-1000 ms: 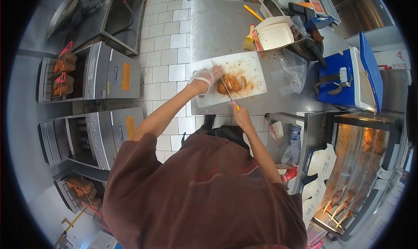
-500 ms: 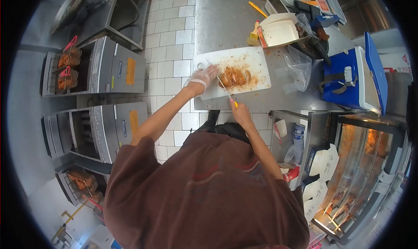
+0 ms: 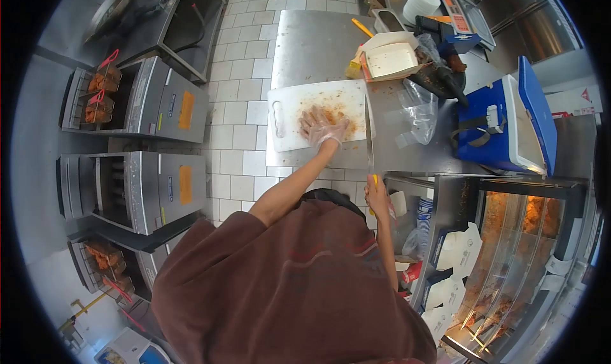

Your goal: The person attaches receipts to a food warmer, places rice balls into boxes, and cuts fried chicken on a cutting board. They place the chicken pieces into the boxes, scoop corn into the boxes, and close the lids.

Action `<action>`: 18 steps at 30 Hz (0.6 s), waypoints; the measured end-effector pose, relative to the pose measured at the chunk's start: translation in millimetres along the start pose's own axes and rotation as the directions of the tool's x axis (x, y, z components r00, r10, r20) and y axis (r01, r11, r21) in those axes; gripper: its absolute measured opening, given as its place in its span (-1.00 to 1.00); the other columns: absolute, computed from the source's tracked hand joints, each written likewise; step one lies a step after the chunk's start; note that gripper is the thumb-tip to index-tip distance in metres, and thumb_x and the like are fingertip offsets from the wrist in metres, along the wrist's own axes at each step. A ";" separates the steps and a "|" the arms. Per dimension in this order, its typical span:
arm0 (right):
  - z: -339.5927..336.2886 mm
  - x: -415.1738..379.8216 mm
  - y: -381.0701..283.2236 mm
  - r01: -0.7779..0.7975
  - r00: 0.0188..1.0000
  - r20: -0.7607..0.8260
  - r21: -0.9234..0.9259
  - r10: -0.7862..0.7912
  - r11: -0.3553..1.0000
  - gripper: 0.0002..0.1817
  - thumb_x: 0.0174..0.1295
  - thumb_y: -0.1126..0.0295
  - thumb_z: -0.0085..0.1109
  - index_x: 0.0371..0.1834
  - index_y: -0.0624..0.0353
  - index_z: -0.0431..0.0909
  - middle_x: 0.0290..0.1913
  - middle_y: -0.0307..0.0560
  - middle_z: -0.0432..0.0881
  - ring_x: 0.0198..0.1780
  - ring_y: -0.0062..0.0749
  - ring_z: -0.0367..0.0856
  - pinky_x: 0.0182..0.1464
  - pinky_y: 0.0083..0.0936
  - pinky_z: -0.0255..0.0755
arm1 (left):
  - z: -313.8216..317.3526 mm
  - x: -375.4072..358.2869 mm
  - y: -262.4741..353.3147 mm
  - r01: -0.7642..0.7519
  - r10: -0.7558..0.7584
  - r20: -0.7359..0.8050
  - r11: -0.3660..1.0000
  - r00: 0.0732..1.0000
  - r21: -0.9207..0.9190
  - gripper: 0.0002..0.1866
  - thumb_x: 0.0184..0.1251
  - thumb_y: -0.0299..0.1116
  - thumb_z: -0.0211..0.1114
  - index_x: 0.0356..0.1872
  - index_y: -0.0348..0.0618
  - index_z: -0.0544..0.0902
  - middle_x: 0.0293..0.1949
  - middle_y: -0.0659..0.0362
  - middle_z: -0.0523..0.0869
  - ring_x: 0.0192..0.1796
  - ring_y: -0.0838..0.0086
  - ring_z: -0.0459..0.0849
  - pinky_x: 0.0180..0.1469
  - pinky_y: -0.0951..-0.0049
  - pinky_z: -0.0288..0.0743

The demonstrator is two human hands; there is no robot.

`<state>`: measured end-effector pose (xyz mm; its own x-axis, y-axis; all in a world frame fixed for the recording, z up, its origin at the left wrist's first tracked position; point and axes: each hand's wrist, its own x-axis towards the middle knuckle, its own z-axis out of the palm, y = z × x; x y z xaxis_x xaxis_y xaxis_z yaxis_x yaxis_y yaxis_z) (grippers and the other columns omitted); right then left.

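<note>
My left hand [image 3: 323,128], in a clear plastic glove, lies with its fingers spread over the browned food [image 3: 336,114] on the white cutting board [image 3: 289,103]. Most of the food is hidden beneath the palm, and crumbs show around it. At the board's right edge, my right hand [image 3: 377,197] grips the yellow handle of a knife [image 3: 368,138]. The long blade points away from me, beside the board and apart from the food.
An open carton [image 3: 389,59], a yellow-handled tool [image 3: 362,27] and a plastic bag [image 3: 420,112] are on the steel table [image 3: 305,45]. A blue cooler [image 3: 487,119] stands open at right, above a glass food cabinet [image 3: 509,262]. Fryers [image 3: 143,189] line the left.
My left hand has moved right onto the food, with its fingers spread. My right hand has carried the knife right, away from the food to the board's edge. The view has shifted slightly.
</note>
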<state>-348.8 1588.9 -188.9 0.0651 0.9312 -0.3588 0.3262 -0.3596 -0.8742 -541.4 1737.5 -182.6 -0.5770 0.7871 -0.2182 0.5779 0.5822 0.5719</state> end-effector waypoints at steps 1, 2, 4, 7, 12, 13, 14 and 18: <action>-12.5 1.1 21.6 0.097 0.995 -0.027 0.006 -0.097 0.995 -0.49 0.54 -0.09 -0.09 -0.38 0.13 0.45 -0.65 -0.33 0.38 -0.71 -0.70 0.30 -0.66 -0.65 0.17 | -6.2 -3.9 17.6 0.072 -0.083 0.051 0.979 0.995 0.190 -0.05 0.25 0.27 0.23 0.59 0.09 0.14 0.60 -0.01 0.05 0.64 0.08 -0.13 0.60 -0.01 -0.32; -25.5 2.3 37.5 0.103 0.994 -0.036 0.003 -0.102 0.995 -0.49 0.54 -0.09 -0.09 -0.38 0.13 0.45 -0.65 -0.33 0.38 -0.71 -0.70 0.30 -0.66 -0.65 0.17 | 7.6 -0.1 18.1 0.063 -0.074 0.053 0.981 0.996 0.183 -0.05 0.25 0.27 0.23 0.59 0.09 0.14 0.60 -0.01 0.05 0.64 0.08 -0.13 0.60 -0.01 -0.32; -50.0 -2.8 61.8 0.339 0.912 -0.127 -0.300 -0.389 0.892 -0.48 0.53 -0.08 -0.06 -0.31 0.19 0.55 -0.65 -0.30 0.45 -0.68 -0.67 0.38 -0.61 -0.66 0.26 | 46.7 11.9 -0.9 0.034 -0.008 -0.104 0.967 0.995 0.254 -0.10 0.13 0.25 0.32 0.51 0.22 0.30 0.56 0.10 0.17 0.61 0.14 -0.01 0.58 -0.06 -0.29; -86.1 -28.0 50.1 -0.083 0.995 -0.085 -0.310 0.059 0.947 -0.46 0.51 -0.08 -0.04 -0.31 0.22 0.61 -0.65 -0.24 0.48 -0.68 -0.63 0.43 -0.62 -0.62 0.31 | 55.9 26.8 -21.1 -0.144 0.152 -0.003 0.941 0.988 0.305 -0.21 0.02 0.19 0.37 0.35 0.25 0.47 0.45 0.20 0.33 0.52 0.17 0.16 0.54 -0.05 -0.16; -100.9 -32.7 19.6 -0.280 0.955 0.048 -0.188 0.294 0.941 -0.44 0.49 -0.08 -0.02 -0.39 0.23 0.60 -0.69 -0.24 0.45 -0.73 -0.60 0.41 -0.68 -0.57 0.29 | 39.4 43.6 -67.9 -0.502 0.502 0.075 0.821 0.862 0.272 -0.35 0.02 0.12 0.36 0.21 0.23 0.55 0.32 0.22 0.44 0.43 0.23 0.29 0.47 -0.02 -0.02; -95.6 -27.6 21.5 -0.251 0.955 0.108 -0.199 0.276 0.947 -0.46 0.49 -0.06 -0.02 -0.38 0.23 0.60 -0.69 -0.24 0.45 -0.75 -0.59 0.41 -0.70 -0.56 0.27 | 35.1 46.7 -74.4 -0.569 0.555 0.132 0.782 0.821 0.256 -0.35 0.04 0.11 0.36 0.21 0.21 0.54 0.31 0.21 0.45 0.42 0.24 0.30 0.46 0.00 0.02; -86.3 -21.1 17.7 -0.268 0.953 0.096 -0.169 0.287 0.948 -0.46 0.49 -0.06 -0.02 -0.38 0.23 0.60 -0.69 -0.24 0.45 -0.75 -0.59 0.41 -0.70 -0.56 0.27 | 26.4 45.9 -75.0 -0.592 0.573 0.154 0.761 0.805 0.266 -0.35 0.04 0.11 0.36 0.21 0.21 0.54 0.31 0.21 0.45 0.42 0.24 0.30 0.46 0.00 0.02; -47.2 11.7 -14.6 -0.188 0.927 0.263 -0.293 0.268 0.937 -0.50 0.47 0.00 -0.03 -0.42 0.21 0.58 -0.70 -0.24 0.45 -0.79 -0.57 0.37 -0.73 -0.55 0.24 | 7.4 47.9 -77.2 -0.630 0.612 0.192 0.775 0.767 0.048 -0.33 0.04 0.11 0.38 0.21 0.12 0.53 0.29 0.16 0.47 0.42 0.22 0.33 0.47 0.07 0.08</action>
<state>-308.3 1607.9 -164.9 -0.0999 0.7507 -0.6531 0.5699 -0.4949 -0.6560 -609.4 1731.7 -243.1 0.0219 0.9993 0.0309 0.8392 -0.0352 0.5426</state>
